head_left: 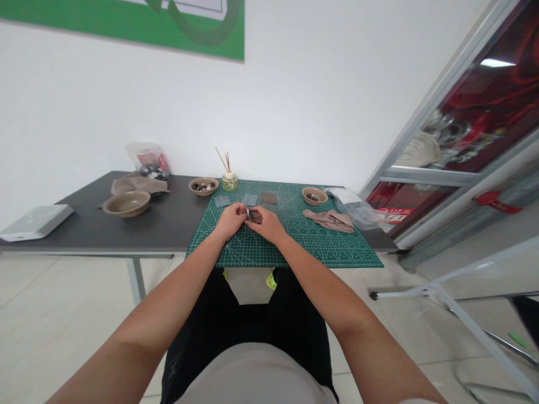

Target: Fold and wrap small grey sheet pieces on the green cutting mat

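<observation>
Over the green cutting mat (pixel 290 247), my left hand (pixel 231 220) and my right hand (pixel 268 224) meet with fingers closed. Between them is a small, thin, flat piece (pixel 254 216), greyish-brown with a pale edge; its kind is too small to make out, and the fingers cover part of it. Just beyond the hands lie a brown square (pixel 268 198), a pale blue-grey square (pixel 250 200) and another pale square (pixel 222 201). Farther right, a crumpled brown cloth (pixel 330 220) rests on the mat.
A bowl of dark and light stones (pixel 203 186) stands by a reed diffuser (pixel 229 180). Another small bowl (pixel 315 196) and a clear plastic bag (pixel 357 209) are at the right. Leftward are a larger bowl (pixel 127 204), a cloth (pixel 138 183) and a white box (pixel 37 221).
</observation>
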